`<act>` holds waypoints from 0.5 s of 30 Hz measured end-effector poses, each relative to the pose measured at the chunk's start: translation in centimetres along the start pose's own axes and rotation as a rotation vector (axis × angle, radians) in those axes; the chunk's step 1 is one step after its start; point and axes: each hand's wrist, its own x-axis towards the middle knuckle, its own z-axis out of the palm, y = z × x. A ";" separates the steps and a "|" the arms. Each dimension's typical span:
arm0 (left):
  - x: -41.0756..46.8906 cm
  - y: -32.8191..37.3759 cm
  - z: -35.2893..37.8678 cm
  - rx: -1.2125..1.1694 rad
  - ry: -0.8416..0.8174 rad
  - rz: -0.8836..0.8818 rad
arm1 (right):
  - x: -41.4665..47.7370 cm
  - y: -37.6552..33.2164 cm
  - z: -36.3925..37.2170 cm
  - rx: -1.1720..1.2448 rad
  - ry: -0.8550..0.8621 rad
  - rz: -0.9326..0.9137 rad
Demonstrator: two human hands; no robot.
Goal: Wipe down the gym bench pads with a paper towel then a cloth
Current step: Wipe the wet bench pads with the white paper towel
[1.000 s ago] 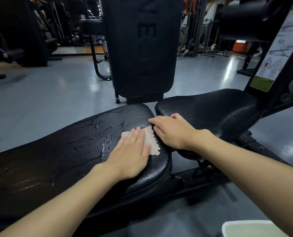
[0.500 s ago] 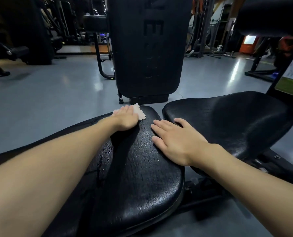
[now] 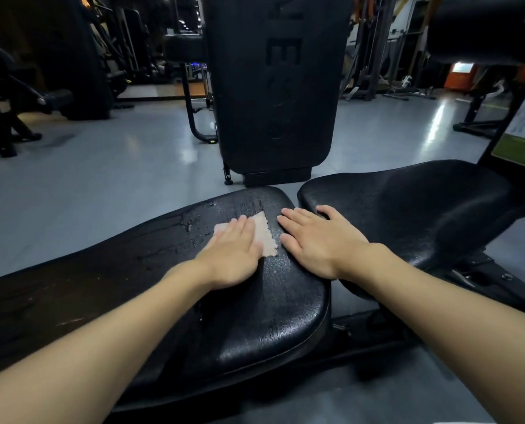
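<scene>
The left hand (image 3: 230,255) lies flat with straight fingers on the paper towel (image 3: 264,238), pressing it onto the long bench pad (image 3: 273,307), probably so the sheet drags across the wet vinyl. Just beside it the right hand (image 3: 322,243) rests flat and relaxed, holding nothing, seemingly as a brace. Droplets bead beyond the left fingertips. The seat pad (image 3: 408,209) sits past the right hand, and glossy grey floor (image 3: 102,179) lies beyond.

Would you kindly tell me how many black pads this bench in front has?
2. The long, wet black vinyl pad lies under the left hand and right hand; the curved black seat pad sits just right of it. More may be hidden.
</scene>
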 end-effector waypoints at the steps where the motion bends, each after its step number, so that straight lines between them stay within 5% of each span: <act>1: -2.0 0.5 0.3 -0.002 -0.002 0.011 | -0.2 -0.1 -0.1 0.005 0.003 -0.002; 10: -14.4 3.6 2.3 -0.003 0.092 0.059 | -0.3 -1.3 -0.6 -0.029 0.144 -0.012; 15: -13.9 4.2 3.0 0.017 0.110 0.021 | 0.3 -3.4 -0.7 0.299 0.126 -0.097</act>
